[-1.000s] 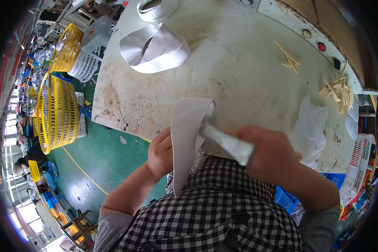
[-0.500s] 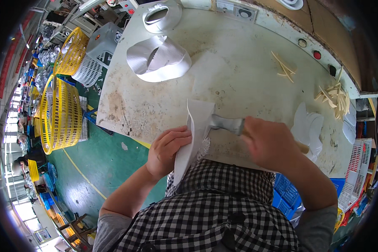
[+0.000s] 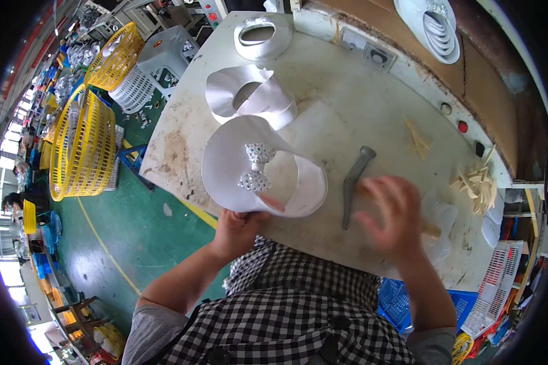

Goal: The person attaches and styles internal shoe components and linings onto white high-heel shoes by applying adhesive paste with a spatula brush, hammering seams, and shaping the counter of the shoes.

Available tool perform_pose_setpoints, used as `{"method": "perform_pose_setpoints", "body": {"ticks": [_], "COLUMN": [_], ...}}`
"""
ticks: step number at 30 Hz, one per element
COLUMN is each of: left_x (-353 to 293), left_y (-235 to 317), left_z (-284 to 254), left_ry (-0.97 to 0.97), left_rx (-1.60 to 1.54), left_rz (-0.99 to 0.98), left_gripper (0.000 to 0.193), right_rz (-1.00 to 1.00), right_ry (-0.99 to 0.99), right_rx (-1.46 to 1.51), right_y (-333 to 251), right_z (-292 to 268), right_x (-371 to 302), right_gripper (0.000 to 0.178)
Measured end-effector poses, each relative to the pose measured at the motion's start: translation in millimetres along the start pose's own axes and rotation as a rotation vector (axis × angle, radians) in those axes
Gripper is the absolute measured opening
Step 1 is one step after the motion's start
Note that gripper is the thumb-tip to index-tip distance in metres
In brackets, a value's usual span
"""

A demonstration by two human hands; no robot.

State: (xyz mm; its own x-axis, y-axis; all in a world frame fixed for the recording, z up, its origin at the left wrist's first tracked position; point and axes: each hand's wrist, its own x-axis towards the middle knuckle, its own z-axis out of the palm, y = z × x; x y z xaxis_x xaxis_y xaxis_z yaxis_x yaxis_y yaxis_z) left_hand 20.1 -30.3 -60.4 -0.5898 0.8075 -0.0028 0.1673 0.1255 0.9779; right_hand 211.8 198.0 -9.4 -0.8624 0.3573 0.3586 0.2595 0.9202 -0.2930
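My left hand [image 3: 237, 234] is closed on the lower edge of a white shoe upper [image 3: 222, 167] with a sparkling silver bow on its front. The upper's opening faces up, and a fingertip shows through it. A shoemaker's hammer [image 3: 351, 188] with a dark grey metal head lies on the worktable [image 3: 323, 103]. Over its wooden handle hovers my right hand [image 3: 391, 213], slightly blurred, its fingers spread with nothing in them. Behind the held upper are another white shoe upper [image 3: 283, 109] and, farther back, a third white upper [image 3: 280, 45].
Cream strips [image 3: 478, 190] are heaped at the table's right, with a few loose strips [image 3: 417, 140] nearer the middle. White pieces [image 3: 446, 222] lie beside my right hand. Nested white uppers [image 3: 435, 33] sit on the raised shelf. Yellow baskets [image 3: 82, 149] stand at the left.
The upper has turned from edge-on so its bow shows, and has moved up and left. My right hand has let go of the hammer, which now lies on the table.
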Motion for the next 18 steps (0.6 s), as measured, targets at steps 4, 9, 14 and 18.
{"method": "perform_pose_setpoints", "body": {"ticks": [4, 9, 14, 18], "left_x": [8, 8, 10, 16], "left_y": [18, 14, -2, 2], "left_z": [11, 18, -1, 6], "left_ry": [-0.163, 0.131, 0.027, 0.077], "left_rx": [-0.218, -0.321, 0.185, 0.222], "left_rz": [0.022, 0.098, 0.246, 0.316], "left_gripper": [0.025, 0.018, 0.011, 0.011], "right_rz": [-0.325, -0.271, -0.054, -0.022], "right_ry": [-0.031, 0.264, 0.501, 0.586], "right_rx": [0.0, -0.057, -0.43, -0.486], "right_y": [-21, 10, 103, 177], "right_z": [14, -11, -52, -38], "right_x": [10, 51, 128, 153], "right_gripper": [0.046, 0.031, 0.02, 0.029]}}
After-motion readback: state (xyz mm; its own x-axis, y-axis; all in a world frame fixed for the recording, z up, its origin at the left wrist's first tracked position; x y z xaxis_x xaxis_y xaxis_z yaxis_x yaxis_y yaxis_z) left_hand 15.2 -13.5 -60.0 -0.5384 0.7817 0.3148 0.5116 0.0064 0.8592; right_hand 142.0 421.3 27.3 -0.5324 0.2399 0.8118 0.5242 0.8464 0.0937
